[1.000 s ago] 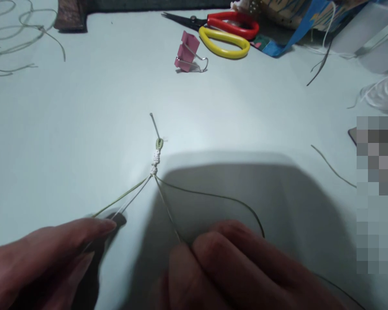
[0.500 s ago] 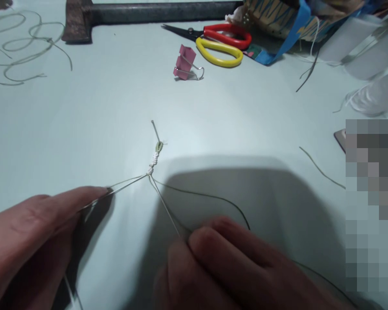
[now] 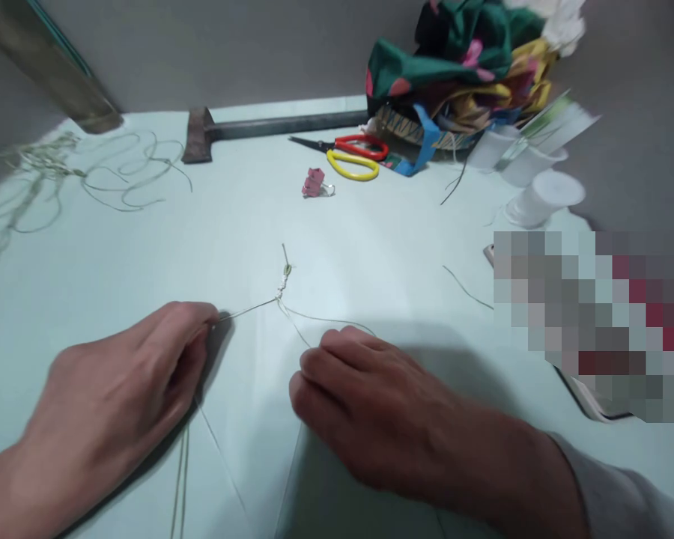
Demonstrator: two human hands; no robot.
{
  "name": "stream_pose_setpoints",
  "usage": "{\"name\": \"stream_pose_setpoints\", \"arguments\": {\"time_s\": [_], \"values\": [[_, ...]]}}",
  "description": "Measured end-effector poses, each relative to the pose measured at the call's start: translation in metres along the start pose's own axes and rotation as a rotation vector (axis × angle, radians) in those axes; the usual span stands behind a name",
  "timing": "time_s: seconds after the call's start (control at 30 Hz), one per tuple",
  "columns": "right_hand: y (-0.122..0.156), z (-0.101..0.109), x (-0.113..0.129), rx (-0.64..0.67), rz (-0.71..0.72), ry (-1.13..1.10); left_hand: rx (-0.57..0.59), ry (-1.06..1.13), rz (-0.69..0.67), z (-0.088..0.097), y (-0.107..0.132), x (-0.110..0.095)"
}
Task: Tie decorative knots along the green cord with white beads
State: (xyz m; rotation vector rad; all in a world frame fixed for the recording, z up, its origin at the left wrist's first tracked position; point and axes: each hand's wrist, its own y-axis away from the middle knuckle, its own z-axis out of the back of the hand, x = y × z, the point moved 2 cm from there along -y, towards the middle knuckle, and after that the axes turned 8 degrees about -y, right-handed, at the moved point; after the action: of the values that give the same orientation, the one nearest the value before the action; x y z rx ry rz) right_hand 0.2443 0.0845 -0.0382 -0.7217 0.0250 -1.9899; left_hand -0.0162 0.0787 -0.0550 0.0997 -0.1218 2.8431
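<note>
A short piece of knotted white and olive-green cord (image 3: 282, 285) lies mid-table, with a thin dark pin-like piece (image 3: 284, 253) at its looped top. Thin strands spread from its lower end. My left hand (image 3: 123, 382) is closed, pinching strands that run taut to the knots from the left; their tails hang down below it. On the right, my right hand (image 3: 376, 404) has its fingers curled together around strands leading down from the knots. One loose olive cord (image 3: 337, 320) bends past the right hand's knuckles. Fingertips of the right hand are hidden.
A hammer-like tool (image 3: 286, 125), red-and-yellow-handled scissors (image 3: 356, 156) and a pink binder clip (image 3: 314, 183) lie at the back. Tangled cords (image 3: 50, 165) are at left. White spools (image 3: 550, 196) and a cloth-filled basket (image 3: 398, 127) stand back right. A blurred-out patch covers the right side.
The view has tilted up and drawn back, showing more of the table's back and both wrists. Both hands keep hold of the strands; the right hand sits nearer the knots.
</note>
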Motion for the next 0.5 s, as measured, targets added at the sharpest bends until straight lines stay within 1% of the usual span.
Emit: {"name": "stream_pose_setpoints", "arguments": {"time_s": [0.07,0.13,0.2,0.27,0.33,0.5], "values": [[0.0,-0.001,0.0,0.086,0.002,0.038,-0.091,-0.03,-0.086,0.01,0.0,-0.015],[0.001,-0.002,0.001,0.135,0.001,0.099,-0.145,-0.005,-0.201,0.017,0.004,-0.03],[0.005,-0.003,0.004,0.116,0.013,0.182,-0.151,0.023,-0.286,0.02,0.009,-0.041],[0.011,-0.005,0.008,0.071,0.026,0.243,-0.149,0.037,-0.336,0.02,0.014,-0.049],[0.018,-0.008,0.015,0.057,0.042,0.287,-0.148,0.055,-0.359,0.02,0.018,-0.054],[0.042,-0.011,0.037,0.087,0.042,0.427,-0.084,0.13,-0.404,0.023,0.032,-0.063]]}}
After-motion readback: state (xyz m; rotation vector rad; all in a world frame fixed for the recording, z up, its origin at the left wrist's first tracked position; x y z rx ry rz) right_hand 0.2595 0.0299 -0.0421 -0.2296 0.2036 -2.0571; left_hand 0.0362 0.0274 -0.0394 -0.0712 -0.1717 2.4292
